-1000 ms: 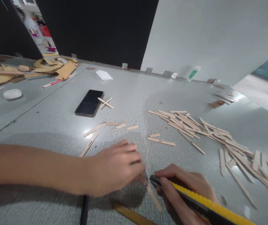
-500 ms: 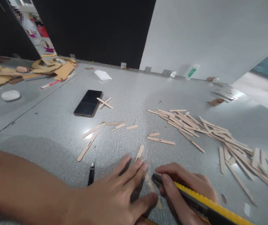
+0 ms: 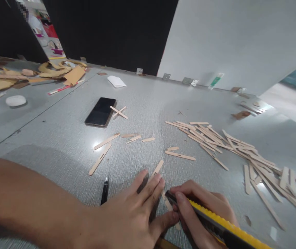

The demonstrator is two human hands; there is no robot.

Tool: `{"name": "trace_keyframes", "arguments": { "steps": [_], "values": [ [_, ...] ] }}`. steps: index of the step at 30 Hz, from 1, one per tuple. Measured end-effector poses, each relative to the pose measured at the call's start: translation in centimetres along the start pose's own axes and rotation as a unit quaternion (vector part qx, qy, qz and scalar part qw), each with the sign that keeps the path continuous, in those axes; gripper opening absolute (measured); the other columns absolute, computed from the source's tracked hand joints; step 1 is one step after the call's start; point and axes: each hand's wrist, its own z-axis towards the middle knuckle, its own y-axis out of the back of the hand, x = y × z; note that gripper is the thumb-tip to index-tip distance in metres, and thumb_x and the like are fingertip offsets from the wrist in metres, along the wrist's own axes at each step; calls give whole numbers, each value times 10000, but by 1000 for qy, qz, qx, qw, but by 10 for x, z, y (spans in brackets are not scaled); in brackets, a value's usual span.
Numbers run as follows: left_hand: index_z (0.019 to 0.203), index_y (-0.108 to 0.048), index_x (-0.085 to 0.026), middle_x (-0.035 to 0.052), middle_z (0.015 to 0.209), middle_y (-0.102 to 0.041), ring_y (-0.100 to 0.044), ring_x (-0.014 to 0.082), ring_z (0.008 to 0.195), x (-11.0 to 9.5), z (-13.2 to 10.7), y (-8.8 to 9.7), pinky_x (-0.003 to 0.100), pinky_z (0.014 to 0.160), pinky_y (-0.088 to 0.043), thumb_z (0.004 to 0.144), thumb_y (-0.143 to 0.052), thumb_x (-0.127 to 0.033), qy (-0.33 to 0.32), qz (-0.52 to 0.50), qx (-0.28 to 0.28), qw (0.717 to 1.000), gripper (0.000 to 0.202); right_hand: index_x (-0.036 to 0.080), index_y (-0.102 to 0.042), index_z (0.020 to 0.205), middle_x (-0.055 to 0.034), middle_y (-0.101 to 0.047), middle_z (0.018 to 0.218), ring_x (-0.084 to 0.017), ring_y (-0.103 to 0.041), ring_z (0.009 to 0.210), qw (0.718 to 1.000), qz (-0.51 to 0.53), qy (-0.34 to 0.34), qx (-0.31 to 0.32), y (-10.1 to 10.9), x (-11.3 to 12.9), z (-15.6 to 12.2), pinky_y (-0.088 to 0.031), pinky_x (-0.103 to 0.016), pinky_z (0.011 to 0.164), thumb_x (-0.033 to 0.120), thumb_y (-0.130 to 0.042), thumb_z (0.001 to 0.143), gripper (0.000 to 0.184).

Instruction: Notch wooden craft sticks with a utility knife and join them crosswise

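My left hand point(image 3: 137, 214) lies flat with its fingers stretched out, pressing on pale wooden craft sticks on the table. One craft stick point(image 3: 159, 166) pokes out beyond the fingertips. Another stick piece point(image 3: 168, 204) shows between the fingers and the thumb; how the two meet is hidden under my hand. In my right hand point(image 3: 210, 207) is a yellow and black utility knife point(image 3: 222, 221), gripped like a pen. Its dark tip reaches the edge of the lower stick piece, but the blade itself is hard to make out. A black pen point(image 3: 105, 190) rests beside my left wrist.
A pile of craft sticks point(image 3: 241, 148) spreads over the right side. Several cut sticks, such as a slotted one point(image 3: 180, 155), lie ahead of my hands. Farther off are a phone point(image 3: 101, 112), folded white paper point(image 3: 116, 82), a white mouse point(image 3: 16, 100) and cardboard scraps point(image 3: 74, 75).
The knife tip has shifted left, from beside the stick piece onto its edge. My left hand keeps pressing in place. The whole view has swung slightly left.
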Motion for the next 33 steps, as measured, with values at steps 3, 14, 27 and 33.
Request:
{"name": "trace_keyframes", "arguments": {
  "steps": [3,14,27,33],
  "values": [
    [1521,-567,-64,342,1397,-666,-634,464,1373,1,2,3,595,1170,-415,1124,-391,-566,3,-2,-17,1000,664,253,-684,817,37,-678,571,-134,-643,462,1000,11,-4,8,0,1,1,-493,-215,473,370,-525,1094,341],
    [1423,-630,-11,325,1376,-691,-668,425,1341,3,6,10,532,1214,-398,1098,-446,-412,-20,-10,-12,1000,548,244,-641,815,53,-642,580,-114,-604,457,999,10,38,8,-4,0,3,-471,-215,483,325,-517,1104,325],
    [1399,-666,27,328,1354,-706,-643,484,1349,7,6,17,620,1192,-404,1037,-489,-356,-96,68,13,993,556,250,-539,795,84,-539,582,-88,-531,446,997,-19,70,13,-8,0,5,-415,-213,487,279,-497,1111,319],
    [1361,-701,37,327,1342,-713,-675,479,1310,7,10,21,619,1140,-476,990,-533,-312,-97,61,24,993,536,274,-414,781,100,-453,592,-88,-473,446,995,-30,83,56,-3,3,13,-372,-223,467,261,-447,1129,349]
  ]
}}
